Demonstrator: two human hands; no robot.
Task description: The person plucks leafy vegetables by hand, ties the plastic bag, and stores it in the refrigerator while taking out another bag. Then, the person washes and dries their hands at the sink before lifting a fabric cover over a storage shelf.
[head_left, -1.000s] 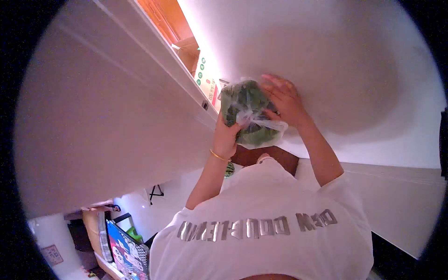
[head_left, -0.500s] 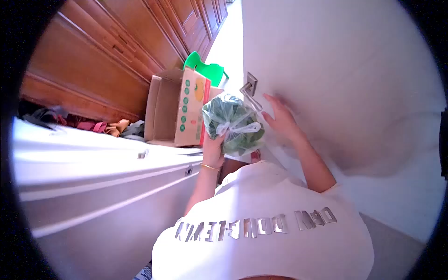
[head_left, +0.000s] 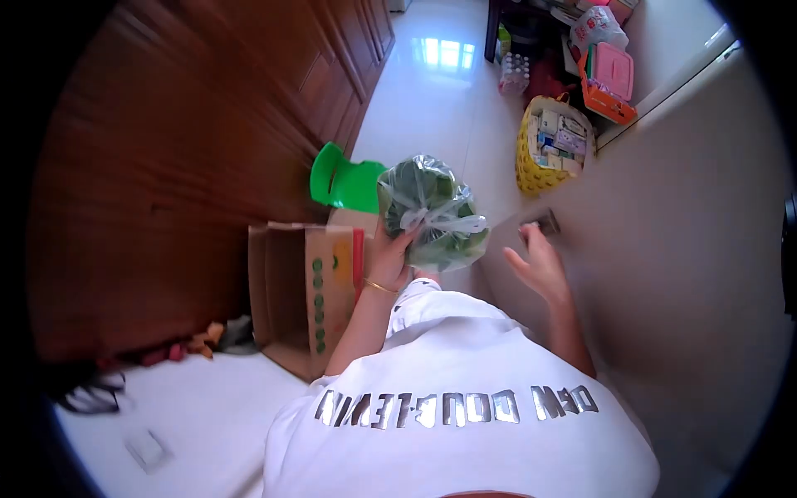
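Observation:
Green leafy vegetables fill a knotted clear plastic bag point(head_left: 436, 220) in front of my body. My left hand point(head_left: 388, 256), with a gold bangle at the wrist, grips the bag from its left side. My right hand point(head_left: 535, 264) is at the metal door handle point(head_left: 545, 222), with its thumb apart from the raised fingers; the fingertips overlap the handle, and I cannot tell whether they touch it. The grey door surface point(head_left: 664, 224) stretches away to the right.
An open cardboard box point(head_left: 324, 290) stands at the left beside a green plastic stool point(head_left: 353, 184). Brown wooden cabinets point(head_left: 183, 166) line the left. Beyond the door, a yellow basket point(head_left: 531, 158) of small boxes stands on the tiled floor point(head_left: 440, 108).
The door has swung further open, and the floor and basket beyond now show. My right hand has moved slightly right and down, nearer the handle. The bag stays in my left hand.

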